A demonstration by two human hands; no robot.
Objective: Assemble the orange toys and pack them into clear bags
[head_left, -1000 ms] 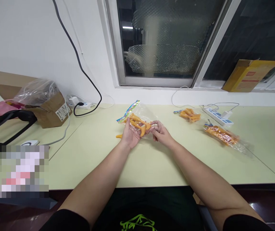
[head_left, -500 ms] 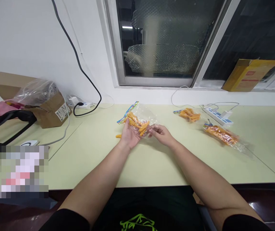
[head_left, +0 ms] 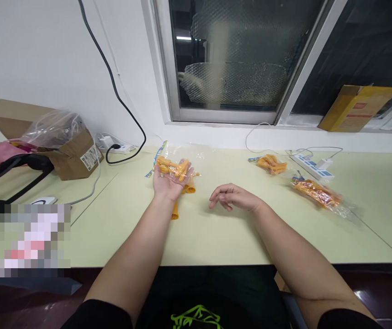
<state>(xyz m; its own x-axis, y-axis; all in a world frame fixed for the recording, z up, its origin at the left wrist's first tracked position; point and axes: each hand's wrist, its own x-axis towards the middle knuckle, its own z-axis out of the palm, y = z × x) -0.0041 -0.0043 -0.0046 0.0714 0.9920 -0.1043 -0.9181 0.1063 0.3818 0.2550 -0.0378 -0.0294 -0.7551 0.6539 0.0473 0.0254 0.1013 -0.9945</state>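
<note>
My left hand [head_left: 168, 186] is palm up under a clear plastic bag [head_left: 173, 167] with orange-yellow pieces inside and a colourful top strip, and holds it up. Beside and below this hand, loose orange pieces [head_left: 191, 188] lie on the table, one of them partly behind my wrist. My right hand [head_left: 233, 197] is over the table to the right of the bag, fingers apart and loosely bent, holding nothing.
Two more bags of orange pieces [head_left: 271, 164] lie on the table [head_left: 216, 242] at the right, near a white power strip [head_left: 312, 167]. An open cardboard box [head_left: 76, 157], black cable [head_left: 127, 114] and black frame [head_left: 18, 171] are on the left.
My left hand and the bag have moved left. My right hand has let go of the bag and its fingers have opened. More of the loose orange pieces now shows.
</note>
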